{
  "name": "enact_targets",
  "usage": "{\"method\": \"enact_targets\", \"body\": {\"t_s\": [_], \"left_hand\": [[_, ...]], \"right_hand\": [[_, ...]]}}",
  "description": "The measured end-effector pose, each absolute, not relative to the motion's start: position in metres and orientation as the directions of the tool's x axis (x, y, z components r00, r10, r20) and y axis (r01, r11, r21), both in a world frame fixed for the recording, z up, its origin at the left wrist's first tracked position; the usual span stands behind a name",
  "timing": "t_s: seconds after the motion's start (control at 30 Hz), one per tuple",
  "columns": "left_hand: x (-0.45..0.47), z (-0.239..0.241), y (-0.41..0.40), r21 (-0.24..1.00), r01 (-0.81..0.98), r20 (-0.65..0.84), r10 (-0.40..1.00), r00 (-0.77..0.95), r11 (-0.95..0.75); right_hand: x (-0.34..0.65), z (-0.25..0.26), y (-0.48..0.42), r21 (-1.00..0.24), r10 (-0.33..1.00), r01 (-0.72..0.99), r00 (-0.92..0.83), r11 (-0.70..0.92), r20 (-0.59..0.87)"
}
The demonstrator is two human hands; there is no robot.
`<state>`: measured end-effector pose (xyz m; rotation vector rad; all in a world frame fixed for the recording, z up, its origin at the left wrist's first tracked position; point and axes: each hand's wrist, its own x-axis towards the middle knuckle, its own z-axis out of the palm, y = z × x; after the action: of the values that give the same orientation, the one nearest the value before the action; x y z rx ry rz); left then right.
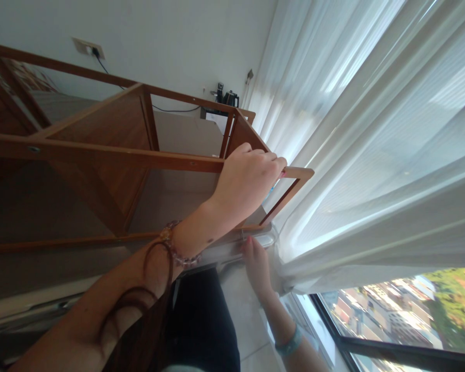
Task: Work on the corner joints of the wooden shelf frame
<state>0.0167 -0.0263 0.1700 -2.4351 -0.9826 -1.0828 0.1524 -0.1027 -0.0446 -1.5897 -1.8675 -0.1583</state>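
Note:
The view is tipped sideways. A brown wooden frame (112, 155) with open rails and panels fills the left and middle. My left hand (250, 178), with a bead bracelet at the wrist, is closed round the frame's upper rail near its corner. Lower down, my right hand (257, 264), with a teal wristband, reaches up to the frame's lower rail (201, 231). Its fingertips press against the rail's end beside a pale glossy piece (264, 241). What the fingers wrap is partly hidden.
White sheer curtains (372, 129) hang close to the frame's right corner. A window (403, 310) below them shows buildings and trees. A black kettle (230, 97) and a cable stand by the white wall behind. Pale floor tiles (244, 315) and dark clothing (201, 320) lie underneath.

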Motion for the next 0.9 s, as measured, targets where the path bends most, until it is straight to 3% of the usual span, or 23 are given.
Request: {"method": "enact_targets", "body": {"t_s": [0.13,0.37,0.53,0.7,0.8,0.9], "left_hand": [[0.017,0.171,-0.026,0.012,0.698,0.733,0.482,0.481,-0.716],[0.017,0.171,-0.026,-0.006,0.698,0.74,0.466,0.485,-0.716],[0.017,0.17,-0.026,-0.008,0.7,0.743,0.464,0.483,-0.714],[0.017,0.17,-0.026,-0.003,0.695,0.744,0.463,0.482,-0.719],[0.017,0.171,-0.026,-0.004,0.695,0.742,0.463,0.484,-0.719],[0.016,0.171,-0.027,0.0,0.692,0.74,0.466,0.485,-0.722]], "right_hand": [[0.146,-0.052,-0.107,-0.35,0.845,0.925,0.064,0.15,0.531],[0.155,-0.041,-0.107,-0.172,0.814,0.965,-0.064,0.197,0.577],[0.15,-0.017,-0.117,-0.034,0.83,0.996,-0.046,0.078,0.555],[0.142,-0.002,-0.122,-0.046,0.815,0.998,0.061,-0.042,0.576],[0.142,-0.004,-0.119,-0.06,0.835,0.997,-0.003,0.043,0.55],[0.144,-0.01,-0.115,-0.266,0.893,0.956,0.007,0.126,0.449]]}}
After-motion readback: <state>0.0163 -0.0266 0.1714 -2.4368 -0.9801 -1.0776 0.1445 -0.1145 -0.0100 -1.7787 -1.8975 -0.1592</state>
